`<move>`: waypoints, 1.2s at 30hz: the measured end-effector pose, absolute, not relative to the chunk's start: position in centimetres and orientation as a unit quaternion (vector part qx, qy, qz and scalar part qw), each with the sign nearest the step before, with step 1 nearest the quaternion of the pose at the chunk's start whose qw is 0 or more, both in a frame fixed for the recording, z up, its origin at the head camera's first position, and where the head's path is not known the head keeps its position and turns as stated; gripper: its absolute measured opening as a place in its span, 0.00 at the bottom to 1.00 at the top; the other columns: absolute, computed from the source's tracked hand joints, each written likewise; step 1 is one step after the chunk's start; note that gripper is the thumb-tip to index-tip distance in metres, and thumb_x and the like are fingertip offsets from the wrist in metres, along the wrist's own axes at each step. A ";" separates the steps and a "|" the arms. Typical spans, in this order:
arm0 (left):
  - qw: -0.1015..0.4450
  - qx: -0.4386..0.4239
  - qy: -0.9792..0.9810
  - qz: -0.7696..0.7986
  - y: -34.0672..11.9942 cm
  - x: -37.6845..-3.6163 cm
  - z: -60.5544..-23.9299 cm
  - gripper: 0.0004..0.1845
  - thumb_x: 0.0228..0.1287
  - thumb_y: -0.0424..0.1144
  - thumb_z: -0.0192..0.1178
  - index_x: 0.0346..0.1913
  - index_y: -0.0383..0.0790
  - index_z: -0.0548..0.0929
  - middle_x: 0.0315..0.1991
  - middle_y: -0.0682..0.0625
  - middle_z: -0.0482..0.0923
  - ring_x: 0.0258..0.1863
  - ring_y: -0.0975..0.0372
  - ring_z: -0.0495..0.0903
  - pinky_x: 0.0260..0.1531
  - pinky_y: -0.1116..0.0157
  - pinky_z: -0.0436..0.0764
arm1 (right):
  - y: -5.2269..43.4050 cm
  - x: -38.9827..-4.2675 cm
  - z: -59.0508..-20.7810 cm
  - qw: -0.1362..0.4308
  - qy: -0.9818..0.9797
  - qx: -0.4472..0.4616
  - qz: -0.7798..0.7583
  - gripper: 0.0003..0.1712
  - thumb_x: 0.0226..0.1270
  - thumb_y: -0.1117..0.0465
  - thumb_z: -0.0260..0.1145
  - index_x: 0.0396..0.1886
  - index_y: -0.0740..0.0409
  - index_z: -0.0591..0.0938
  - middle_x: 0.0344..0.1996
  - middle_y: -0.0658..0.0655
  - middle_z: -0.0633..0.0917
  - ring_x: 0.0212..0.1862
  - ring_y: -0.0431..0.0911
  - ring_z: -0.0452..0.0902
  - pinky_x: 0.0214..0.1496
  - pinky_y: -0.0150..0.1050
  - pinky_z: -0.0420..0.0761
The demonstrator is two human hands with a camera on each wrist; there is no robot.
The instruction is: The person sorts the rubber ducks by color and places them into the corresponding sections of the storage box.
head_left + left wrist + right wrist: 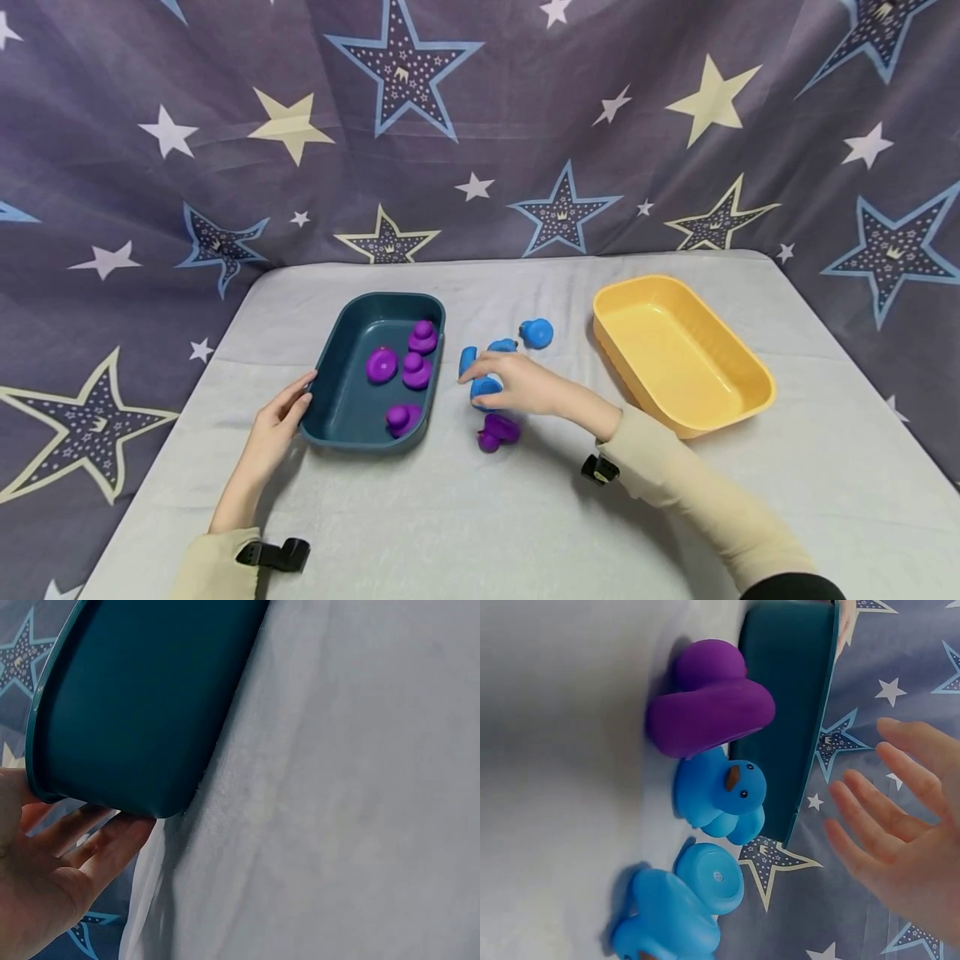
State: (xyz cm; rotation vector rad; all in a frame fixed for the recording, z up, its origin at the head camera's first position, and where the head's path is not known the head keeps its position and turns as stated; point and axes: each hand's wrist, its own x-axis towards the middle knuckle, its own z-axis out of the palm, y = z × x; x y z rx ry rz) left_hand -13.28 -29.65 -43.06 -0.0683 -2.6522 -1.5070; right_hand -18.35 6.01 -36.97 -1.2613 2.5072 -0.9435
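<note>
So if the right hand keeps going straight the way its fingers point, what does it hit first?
Most likely the blue ducks directly under and ahead of the right hand's open fingertips. Beyond them stands the teal tray's side wall. Depth is hard to judge here.

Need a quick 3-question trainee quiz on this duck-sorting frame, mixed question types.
1. Count: how many purple ducks lie inside the teal tray?
2. True or false: the yellow tray holds a blue duck.
3. Multiple choice: the left hand is
A. lifting a purple duck
B. resting against the teal tray's near-left corner with straight fingers
C. inside the yellow tray

Key
1. Four; a fifth purple duck lies on the table, just below the right hand.
2. False; it is empty. The blue ducks sit on the table between the trays.
3. B
</note>
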 end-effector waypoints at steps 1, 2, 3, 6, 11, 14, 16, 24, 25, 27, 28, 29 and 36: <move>0.045 -0.023 -0.868 -0.494 -29.7 -13.3 -43.1 0.25 0.68 0.45 0.43 0.64 0.37 0.63 0.59 0.35 0.63 0.44 0.83 0.64 0.34 0.81 0.72 | 6.1 -18.3 -37.0 0.089 0.845 -0.425 -0.312 0.15 0.57 0.61 0.63 0.45 0.58 0.79 0.45 0.54 0.79 0.53 0.48 0.69 0.53 0.40 0.70; 0.045 -0.023 -0.869 -0.493 -29.7 -13.3 -43.1 0.24 0.68 0.45 0.43 0.64 0.37 0.63 0.59 0.35 0.63 0.45 0.83 0.64 0.34 0.81 0.71 | 6.3 -18.2 -37.1 0.089 0.846 -0.424 -0.309 0.15 0.57 0.61 0.63 0.45 0.58 0.79 0.46 0.54 0.79 0.53 0.47 0.69 0.53 0.40 0.70; 0.045 -0.024 -0.869 -0.493 -29.7 -13.3 -43.1 0.24 0.68 0.45 0.43 0.64 0.37 0.63 0.59 0.35 0.62 0.45 0.83 0.63 0.35 0.82 0.71 | 6.4 -18.1 -37.2 0.088 0.846 -0.426 -0.309 0.15 0.57 0.61 0.63 0.45 0.58 0.79 0.45 0.54 0.78 0.50 0.46 0.71 0.50 0.39 0.72; 0.044 -0.024 -0.869 -0.492 -29.7 -13.3 -43.1 0.24 0.68 0.45 0.43 0.64 0.38 0.63 0.60 0.35 0.62 0.46 0.82 0.63 0.35 0.82 0.71 | 6.7 -17.9 -37.5 0.093 0.846 -0.427 -0.305 0.15 0.56 0.61 0.63 0.45 0.59 0.79 0.44 0.55 0.78 0.47 0.46 0.72 0.47 0.40 0.73; 0.046 -0.021 -0.870 -0.491 -29.7 -13.3 -43.1 0.24 0.68 0.45 0.44 0.63 0.37 0.63 0.59 0.35 0.63 0.46 0.83 0.63 0.35 0.82 0.71 | 7.2 -17.6 -37.9 0.094 0.847 -0.437 -0.286 0.15 0.56 0.61 0.64 0.44 0.60 0.80 0.42 0.54 0.79 0.46 0.47 0.74 0.49 0.39 0.73; 0.045 -0.019 -0.870 -0.491 -29.8 -13.3 -43.2 0.24 0.68 0.45 0.44 0.63 0.37 0.63 0.59 0.35 0.63 0.46 0.82 0.63 0.34 0.82 0.71 | 7.5 -17.4 -38.2 0.098 0.849 -0.441 -0.273 0.16 0.56 0.61 0.64 0.45 0.60 0.80 0.42 0.53 0.79 0.46 0.47 0.74 0.49 0.37 0.73; 0.044 -0.019 -0.869 -0.492 -29.8 -13.3 -43.2 0.25 0.68 0.45 0.43 0.63 0.36 0.63 0.59 0.35 0.62 0.48 0.80 0.63 0.35 0.82 0.71 | 7.6 -17.3 -38.4 0.108 0.847 -0.441 -0.277 0.16 0.56 0.61 0.64 0.45 0.60 0.79 0.43 0.54 0.79 0.46 0.48 0.75 0.48 0.39 0.73; 0.046 -0.026 -0.863 -0.502 -29.9 -13.5 -43.2 0.24 0.68 0.44 0.43 0.63 0.35 0.63 0.60 0.34 0.62 0.50 0.77 0.64 0.36 0.82 0.71 | 8.1 -16.9 -39.0 0.116 0.841 -0.447 -0.280 0.16 0.55 0.62 0.64 0.44 0.62 0.79 0.42 0.55 0.79 0.46 0.49 0.75 0.47 0.41 0.74; 0.047 -0.026 -0.863 -0.503 -29.9 -13.5 -43.2 0.24 0.68 0.44 0.43 0.63 0.35 0.63 0.60 0.34 0.62 0.50 0.77 0.63 0.36 0.82 0.71 | 8.2 -16.9 -39.0 0.114 0.842 -0.449 -0.278 0.16 0.55 0.62 0.64 0.44 0.62 0.79 0.41 0.56 0.79 0.46 0.49 0.75 0.47 0.40 0.74; 0.049 -0.027 -0.863 -0.502 -29.9 -13.5 -43.2 0.24 0.68 0.44 0.43 0.63 0.35 0.63 0.60 0.34 0.62 0.49 0.78 0.63 0.36 0.82 0.71 | 8.3 -16.8 -39.2 0.113 0.843 -0.448 -0.277 0.16 0.55 0.62 0.64 0.44 0.61 0.80 0.40 0.56 0.79 0.45 0.48 0.75 0.47 0.39 0.74; 0.050 -0.028 -0.864 -0.501 -29.9 -13.5 -43.2 0.24 0.68 0.44 0.43 0.63 0.34 0.63 0.59 0.34 0.62 0.49 0.79 0.63 0.36 0.82 0.71 | 8.3 -16.7 -39.2 0.112 0.843 -0.447 -0.277 0.16 0.55 0.62 0.64 0.44 0.61 0.80 0.39 0.57 0.78 0.45 0.49 0.75 0.47 0.38 0.74; 0.051 -0.028 -0.864 -0.500 -29.9 -13.5 -43.2 0.24 0.68 0.44 0.43 0.63 0.34 0.63 0.59 0.34 0.62 0.49 0.79 0.63 0.36 0.83 0.70 | 8.3 -16.7 -39.2 0.110 0.844 -0.447 -0.275 0.16 0.55 0.61 0.65 0.44 0.61 0.80 0.39 0.56 0.78 0.45 0.48 0.75 0.47 0.38 0.74; 0.052 -0.029 -0.867 -0.494 -29.9 -13.4 -43.2 0.24 0.68 0.44 0.43 0.63 0.35 0.64 0.59 0.34 0.62 0.48 0.80 0.62 0.36 0.83 0.70 | 8.5 -16.4 -39.7 0.107 0.852 -0.439 -0.265 0.17 0.53 0.61 0.66 0.44 0.58 0.80 0.36 0.54 0.77 0.40 0.46 0.73 0.44 0.36 0.74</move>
